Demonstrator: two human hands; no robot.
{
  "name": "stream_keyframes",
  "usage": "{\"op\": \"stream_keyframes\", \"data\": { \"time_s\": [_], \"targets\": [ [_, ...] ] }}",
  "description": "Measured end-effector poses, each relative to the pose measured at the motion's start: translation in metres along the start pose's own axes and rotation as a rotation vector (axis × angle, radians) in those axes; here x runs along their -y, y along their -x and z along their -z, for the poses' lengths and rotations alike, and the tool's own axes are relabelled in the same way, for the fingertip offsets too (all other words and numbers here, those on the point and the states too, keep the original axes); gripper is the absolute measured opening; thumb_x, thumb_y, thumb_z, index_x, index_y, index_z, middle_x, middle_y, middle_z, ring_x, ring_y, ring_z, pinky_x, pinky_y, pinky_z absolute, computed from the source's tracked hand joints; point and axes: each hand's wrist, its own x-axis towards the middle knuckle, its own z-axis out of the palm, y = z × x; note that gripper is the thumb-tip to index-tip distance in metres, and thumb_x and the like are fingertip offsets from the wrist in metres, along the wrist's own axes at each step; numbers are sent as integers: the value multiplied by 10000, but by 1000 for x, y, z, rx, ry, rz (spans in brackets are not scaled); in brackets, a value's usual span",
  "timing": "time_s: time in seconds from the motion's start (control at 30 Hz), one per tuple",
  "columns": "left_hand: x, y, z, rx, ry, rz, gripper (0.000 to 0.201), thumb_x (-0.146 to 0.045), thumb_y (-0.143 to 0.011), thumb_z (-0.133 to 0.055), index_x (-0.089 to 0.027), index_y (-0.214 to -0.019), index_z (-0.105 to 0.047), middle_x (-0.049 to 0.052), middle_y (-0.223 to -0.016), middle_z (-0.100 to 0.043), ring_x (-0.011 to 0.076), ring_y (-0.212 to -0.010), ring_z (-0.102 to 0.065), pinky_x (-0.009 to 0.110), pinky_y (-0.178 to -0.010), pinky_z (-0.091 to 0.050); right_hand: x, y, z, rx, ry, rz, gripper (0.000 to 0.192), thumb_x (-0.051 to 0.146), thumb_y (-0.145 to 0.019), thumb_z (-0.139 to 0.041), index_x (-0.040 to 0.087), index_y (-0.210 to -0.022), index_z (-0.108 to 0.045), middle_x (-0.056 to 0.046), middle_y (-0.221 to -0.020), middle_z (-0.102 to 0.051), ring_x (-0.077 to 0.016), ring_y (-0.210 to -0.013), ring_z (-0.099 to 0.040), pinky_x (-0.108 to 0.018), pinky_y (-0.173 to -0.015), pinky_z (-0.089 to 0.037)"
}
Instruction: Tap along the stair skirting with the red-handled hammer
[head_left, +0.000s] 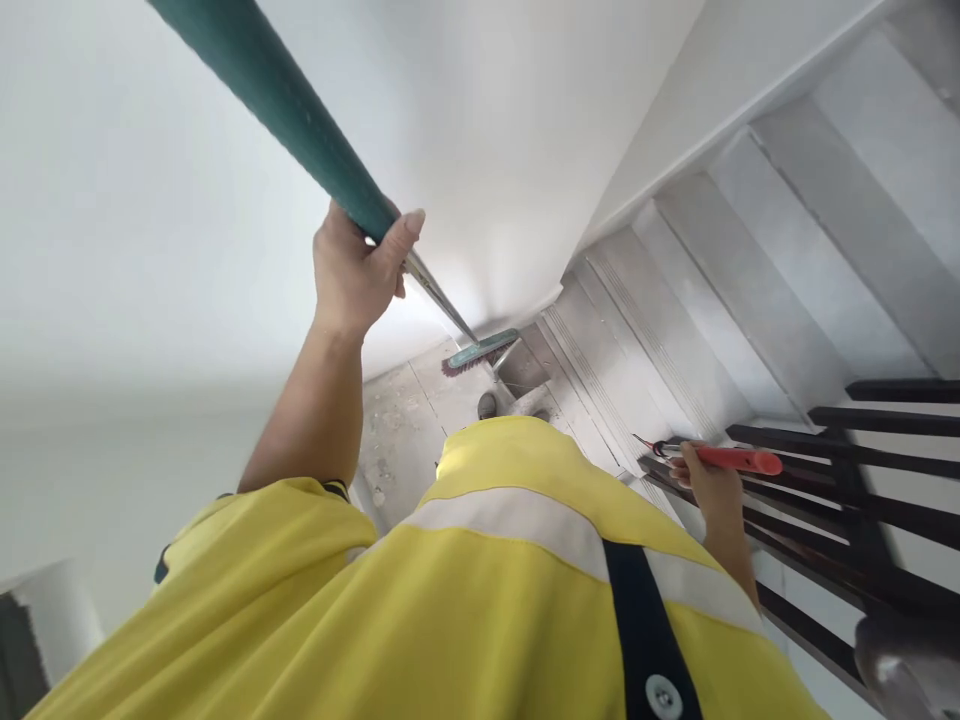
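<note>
Green broom (480, 352) on landing, by bottom step | left hand (358, 268) wrapped round pole: keep strokes short, head flat | right hand (709, 485) closed on red handle (739, 460), near railing (862, 470)

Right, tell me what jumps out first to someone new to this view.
The long teal broom handle cuts across the upper left, gripped by the left hand, its brush head down on the dusty landing. Lower right, the right hand holds a red-handled tool beside the black railing and pale stairs.
</note>
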Motion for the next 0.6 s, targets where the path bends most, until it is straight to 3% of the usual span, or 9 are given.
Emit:
{"op": "stream_keyframes", "data": {
  "time_s": [0.1,0.2,0.3,0.4,0.43,0.53,0.6],
  "targets": [
    [46,15,-2,-29,1,111,463,-583,-817,-639,-129,-891,-583,-12,-683,-600,65,-409,-491,218,-393,-383,10,-7,-3,35,-52,15,441,480,-676,-731,149,-945,-622,-49,-659,-692,-160,-486,-647,-199,-410,-512],
    [98,21,-11,-78,21,236,416,-539,-827,-628,-136,-919,-586,11,-772,-640,54,-409,-459,210,-383,-367,23,-12,-5,40,-222,-4,464,431,-656,-759,167,-1001,-594,-39,-662,-698,-148,-487,-642,-189,-419,-512],
    [131,14,-9,-128,-19,392,341,-447,-834,-611,-113,-901,-607,20,-701,-619,72,-404,-448,210,-372,-354,37,-14,-4,63,-397,-57,504,370,-621,-793,181,-1032,-570,-42,-654,-704,-141,-488,-640,-181,-432,-512],
    [127,-4,17,-104,-134,358,369,-434,-859,-561,-79,-815,-652,15,-556,-535,95,-410,-452,205,-363,-334,47,-12,1,120,-528,-83,522,326,-601,-811,185,-1033,-556,-61,-692,-719,-155,-546,-672,-196,-493,-542],
    [118,-11,31,-77,-152,338,370,-418,-860,-552,-71,-800,-663,18,-541,-528,102,-419,-461,202,-359,-332,49,-11,3,139,-560,-86,524,312,-600,-814,186,-1036,-552,-66,-713,-724,-163,-573,-684,-205,-517,-553],
    [83,-29,67,-147,-123,186,348,-390,-858,-543,-72,-798,-671,14,-550,-529,101,-417,-458,190,-331,-300,48,-5,9,179,-639,-87,512,260,-603,-806,194,-1039,-547,-68,-765,-734,-182,-636,-708,-218,-546,-562],
    [61,-37,77,-152,-109,125,316,-361,-855,-535,-82,-773,-660,22,-599,-558,94,-414,-450,186,-320,-282,44,1,11,197,-701,-78,495,220,-606,-785,202,-1042,-551,-64,-790,-737,-191,-667,-714,-225,-546,-559]
  ]
}}
